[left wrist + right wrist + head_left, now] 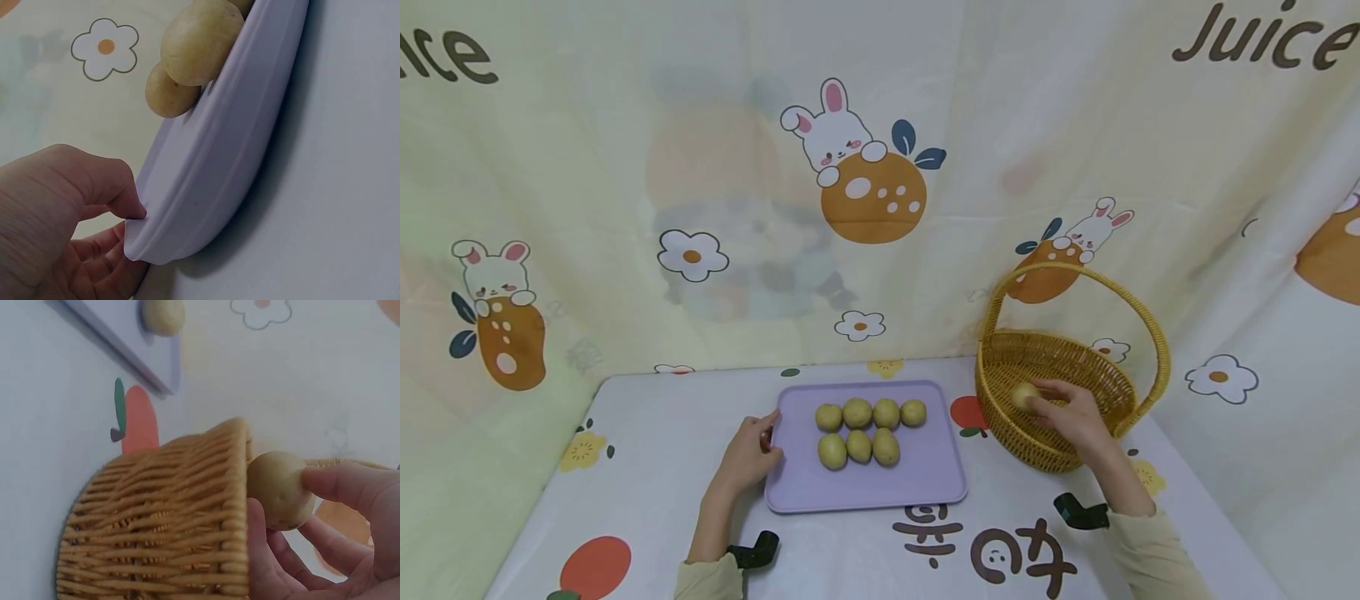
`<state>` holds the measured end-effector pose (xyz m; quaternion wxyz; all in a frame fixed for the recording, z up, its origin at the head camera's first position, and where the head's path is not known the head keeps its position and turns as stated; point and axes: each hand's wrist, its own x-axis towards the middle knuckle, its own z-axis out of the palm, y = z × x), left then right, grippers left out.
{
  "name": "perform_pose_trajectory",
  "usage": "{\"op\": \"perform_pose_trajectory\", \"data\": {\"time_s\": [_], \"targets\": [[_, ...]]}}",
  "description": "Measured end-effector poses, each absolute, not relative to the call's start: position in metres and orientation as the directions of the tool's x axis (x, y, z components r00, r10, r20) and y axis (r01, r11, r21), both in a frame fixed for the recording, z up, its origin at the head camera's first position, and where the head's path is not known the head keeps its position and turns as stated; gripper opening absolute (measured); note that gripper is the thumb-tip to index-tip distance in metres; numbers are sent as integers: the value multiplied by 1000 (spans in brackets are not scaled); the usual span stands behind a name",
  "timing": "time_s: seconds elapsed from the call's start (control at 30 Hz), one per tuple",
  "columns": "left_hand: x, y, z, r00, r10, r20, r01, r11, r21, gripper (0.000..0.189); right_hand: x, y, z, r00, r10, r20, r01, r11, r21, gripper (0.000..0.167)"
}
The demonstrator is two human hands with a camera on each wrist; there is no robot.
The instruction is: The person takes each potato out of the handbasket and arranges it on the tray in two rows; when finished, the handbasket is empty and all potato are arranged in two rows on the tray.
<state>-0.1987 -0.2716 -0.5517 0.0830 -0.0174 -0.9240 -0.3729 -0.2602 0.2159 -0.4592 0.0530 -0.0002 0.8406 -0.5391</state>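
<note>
My right hand (1075, 417) holds a small round potato (1025, 397) between thumb and fingers, over the opening of a woven basket (1037, 450). The right wrist view shows this potato (282, 490) right at the basket's rim. At the left edge of a lilac tray (925, 487), my left hand (745, 454) pinches the rim; in the left wrist view the tray wall (206, 181) passes between its fingers. Several potatoes (832, 452) lie on the tray in two rows, four at most in the back one.
The basket's tall arched handle (1123, 292) rises above the right hand. A patterned cloth (647, 467) covers the table, and a printed curtain (737, 167) hangs behind it. Dark wrist cameras (756, 550) are strapped to both wrists.
</note>
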Motion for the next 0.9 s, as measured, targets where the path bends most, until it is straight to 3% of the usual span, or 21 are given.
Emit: {"op": "perform_pose_trajectory", "data": {"time_s": [0.33, 0.9], "targets": [[-198, -271, -551, -986, -32, 161, 88, 725, 683, 65, -250, 204, -455, -996, -86, -20, -15, 383, -923, 52], [-199, -272, -552, -986, -33, 165, 91, 719, 689, 65, -239, 164, -459, -990, -135, -48, 4, 305, -952, 52]]}}
